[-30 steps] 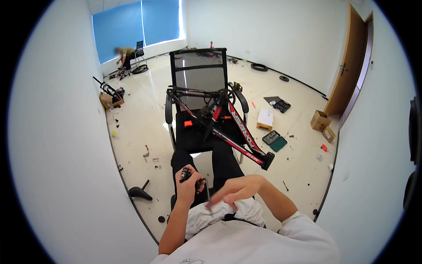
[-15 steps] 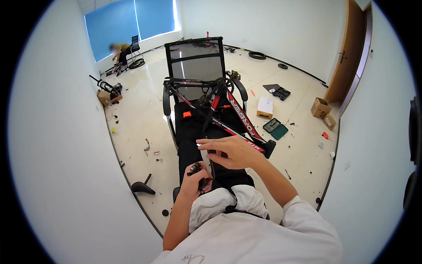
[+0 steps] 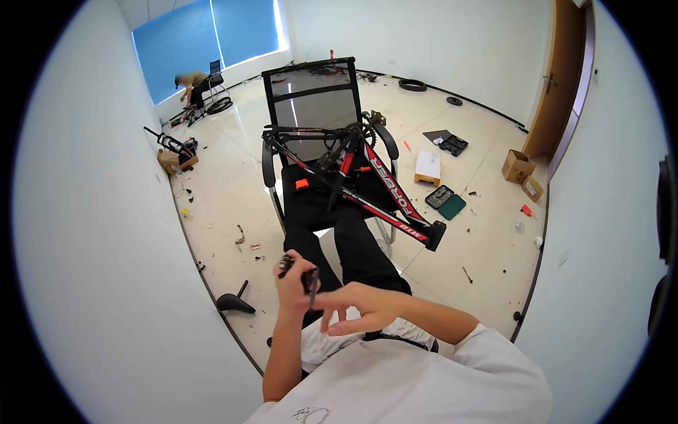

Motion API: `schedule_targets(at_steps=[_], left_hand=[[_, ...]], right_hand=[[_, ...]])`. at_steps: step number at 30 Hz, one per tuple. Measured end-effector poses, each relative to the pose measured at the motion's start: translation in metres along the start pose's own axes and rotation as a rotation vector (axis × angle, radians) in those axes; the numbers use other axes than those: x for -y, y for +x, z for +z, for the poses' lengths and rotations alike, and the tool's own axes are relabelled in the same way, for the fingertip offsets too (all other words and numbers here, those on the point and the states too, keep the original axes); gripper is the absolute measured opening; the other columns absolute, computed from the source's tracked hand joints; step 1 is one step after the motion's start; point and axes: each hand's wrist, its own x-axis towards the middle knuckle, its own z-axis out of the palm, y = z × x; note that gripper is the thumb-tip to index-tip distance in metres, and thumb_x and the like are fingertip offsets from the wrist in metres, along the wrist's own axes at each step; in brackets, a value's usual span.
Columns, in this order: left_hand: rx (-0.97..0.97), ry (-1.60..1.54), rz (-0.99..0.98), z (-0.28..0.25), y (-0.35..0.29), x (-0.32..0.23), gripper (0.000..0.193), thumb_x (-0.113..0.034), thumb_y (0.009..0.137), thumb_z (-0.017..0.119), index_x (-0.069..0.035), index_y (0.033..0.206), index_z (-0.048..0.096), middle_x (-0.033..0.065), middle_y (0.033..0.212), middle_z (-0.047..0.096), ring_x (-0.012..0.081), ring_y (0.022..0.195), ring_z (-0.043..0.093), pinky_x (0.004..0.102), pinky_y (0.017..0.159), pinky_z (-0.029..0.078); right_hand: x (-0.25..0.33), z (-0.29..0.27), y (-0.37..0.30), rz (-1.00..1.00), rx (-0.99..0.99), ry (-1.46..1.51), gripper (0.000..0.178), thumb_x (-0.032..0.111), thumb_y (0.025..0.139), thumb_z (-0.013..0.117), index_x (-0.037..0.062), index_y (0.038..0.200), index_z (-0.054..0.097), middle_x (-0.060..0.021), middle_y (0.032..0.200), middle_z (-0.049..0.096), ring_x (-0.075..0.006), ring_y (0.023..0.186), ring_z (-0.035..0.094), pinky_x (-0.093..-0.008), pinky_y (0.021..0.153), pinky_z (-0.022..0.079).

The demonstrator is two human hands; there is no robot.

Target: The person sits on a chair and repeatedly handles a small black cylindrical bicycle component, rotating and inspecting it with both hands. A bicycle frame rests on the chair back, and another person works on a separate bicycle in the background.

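Note:
My left hand (image 3: pixel 291 283) is closed around a small black metal bicycle part (image 3: pixel 308 277), which looks like a derailleur; fingers hide much of it. A narrow dark piece of it points down beside my right hand (image 3: pixel 364 305). That hand is open, palm down, fingers stretched and apart, with the fingertips close to the part's lower end; whether they touch it I cannot tell. Beyond my knees a black, red and white bicycle frame (image 3: pixel 387 185) with its crankset rests across a black mesh-backed chair (image 3: pixel 314 116). An orange object (image 3: pixel 302 184) sits on the seat.
On the floor at right are a green tool case (image 3: pixel 446 203), a black case (image 3: pixel 453 145), a white-topped box (image 3: pixel 428 167) and cardboard boxes (image 3: pixel 518 167). A bicycle saddle (image 3: pixel 236 302) lies at left. Far left, another person (image 3: pixel 195 88) bends over bicycle parts.
My left hand has moved up and slightly left with the part, which now points downward. My right hand has dropped toward my lap, fingers near the part's lower end.

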Motion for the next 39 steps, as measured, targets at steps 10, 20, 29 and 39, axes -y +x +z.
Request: schedule_targets(at_steps=[10,20,29,39], left_hand=[[0.009,-0.166,-0.212,0.03,-0.01,-0.033,0.015,0.001,0.071,0.054,-0.005,0.067,0.041,0.0086,0.052,0.05,0.0153,0.031,0.04,0.0272,0.03,0.03],[-0.214,-0.151,-0.08,0.011,-0.002,-0.023,0.01,0.0,0.072,0.053,-0.004,0.065,0.047,0.004,0.058,0.054,0.0108,0.05,0.05,0.0229,0.05,0.04],[0.015,-0.332,-0.382,0.025,-0.007,-0.01,0.012,-0.004,0.074,0.055,-0.006,0.067,0.046,0.0084,0.054,0.053,0.013,0.034,0.043,0.0254,0.032,0.03],[0.343,-0.09,-0.304,0.023,-0.011,0.066,0.014,-0.01,0.079,0.056,-0.009,0.067,0.049,-0.0032,0.062,0.048,0.0069,0.054,0.042,0.0232,0.054,0.034]], right_hand=[[-0.066,-0.046,-0.013,0.309,-0.386,-0.544,0.031,0.03,0.094,0.052,0.0058,0.111,0.062,-0.0127,0.091,0.069,-0.0338,0.074,0.065,-0.0403,0.068,0.051],[0.01,0.008,-0.008,0.232,-0.018,0.304,0.043,0.014,0.09,0.056,0.0001,0.131,0.053,-0.0075,0.116,0.068,-0.011,0.062,0.065,-0.0226,0.06,0.051],[0.007,0.01,0.002,-0.049,-0.208,-0.623,0.024,0.026,0.076,0.078,0.0066,0.069,0.066,-0.0003,0.059,0.058,-0.0181,0.055,0.06,-0.0283,0.046,0.045],[-0.006,0.01,0.005,-0.46,-0.25,-0.65,0.024,0.027,0.073,0.078,0.01,0.079,0.063,0.0012,0.073,0.059,-0.0168,0.07,0.059,-0.0284,0.059,0.04]])
